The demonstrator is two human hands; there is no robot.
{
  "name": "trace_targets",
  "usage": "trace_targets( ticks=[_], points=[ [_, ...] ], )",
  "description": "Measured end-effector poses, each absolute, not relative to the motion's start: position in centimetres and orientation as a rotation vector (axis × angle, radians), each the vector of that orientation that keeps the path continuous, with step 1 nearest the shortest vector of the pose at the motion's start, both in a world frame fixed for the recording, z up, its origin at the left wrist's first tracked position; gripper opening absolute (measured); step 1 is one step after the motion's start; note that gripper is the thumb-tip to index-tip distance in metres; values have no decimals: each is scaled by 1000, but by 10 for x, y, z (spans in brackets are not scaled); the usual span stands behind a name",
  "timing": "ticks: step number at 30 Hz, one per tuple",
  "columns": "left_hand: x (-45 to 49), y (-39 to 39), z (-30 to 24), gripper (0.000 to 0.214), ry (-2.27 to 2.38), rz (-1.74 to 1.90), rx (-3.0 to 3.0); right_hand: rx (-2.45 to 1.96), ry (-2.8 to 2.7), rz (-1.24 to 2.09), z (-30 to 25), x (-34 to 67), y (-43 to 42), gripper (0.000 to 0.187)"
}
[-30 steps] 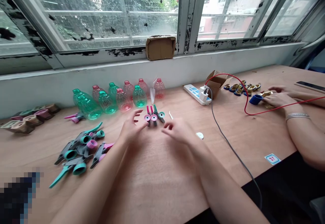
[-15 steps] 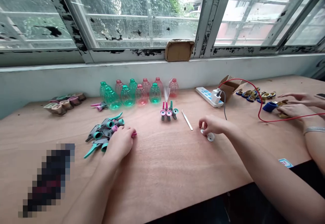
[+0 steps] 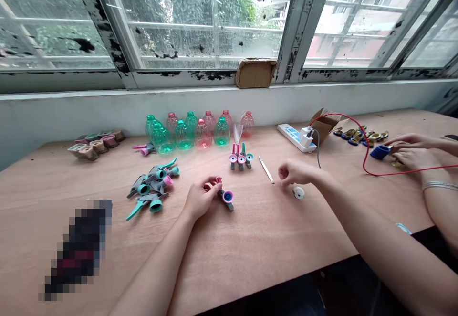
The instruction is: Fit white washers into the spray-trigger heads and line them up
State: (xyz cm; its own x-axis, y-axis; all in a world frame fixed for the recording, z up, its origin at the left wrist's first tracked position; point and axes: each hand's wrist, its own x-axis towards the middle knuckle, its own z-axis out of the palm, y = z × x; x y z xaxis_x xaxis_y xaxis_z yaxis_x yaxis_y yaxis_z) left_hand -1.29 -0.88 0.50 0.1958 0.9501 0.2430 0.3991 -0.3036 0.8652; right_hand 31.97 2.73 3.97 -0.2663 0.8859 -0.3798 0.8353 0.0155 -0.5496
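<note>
Along the wooden table (image 3: 250, 263), plastic bottles (image 3: 189, 133) stand below the window (image 3: 200, 20), with a heap of spray tops (image 3: 152, 187) nearer by. The left hand (image 3: 201, 198) pinches a pink spray top (image 3: 226, 197) by its narrow end. The right hand (image 3: 294, 173), loosely curled and holding nothing, hovers just beside a white disc (image 3: 298, 192); tweezers (image 3: 266, 169) lie near it.

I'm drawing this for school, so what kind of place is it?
Probably a small workshop: a long wooden workbench, rows of plastic bottles, and a heap of trigger spray heads.
</note>
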Motion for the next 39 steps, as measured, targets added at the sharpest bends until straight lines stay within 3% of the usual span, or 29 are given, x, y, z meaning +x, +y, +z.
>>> trace_targets(
  ticks=[5, 9, 22, 28, 39],
  points=[
    [-13, -9, 2, 33, 1238, 1027, 1817, -1086, -1871, 1171, 35, 235, 0, 32],
    [-10, -15, 8, 26, 1245, 911, 1937, -809, -1738, 1266, 16, 181, -9, 38],
    [-10, -17, 7, 24, 1277, 886, 1998, -828, -1420, 1378, -14, 182, -14, 41],
    [-6, -16, 8, 20, 1285, 845, 2036, -845, -1630, 1142, -6, 184, -19, 28],
    [-5, -14, 2, 28, 1253, 892, 2015, -816, -1888, 916, -5, 183, -21, 25]
  ],
)
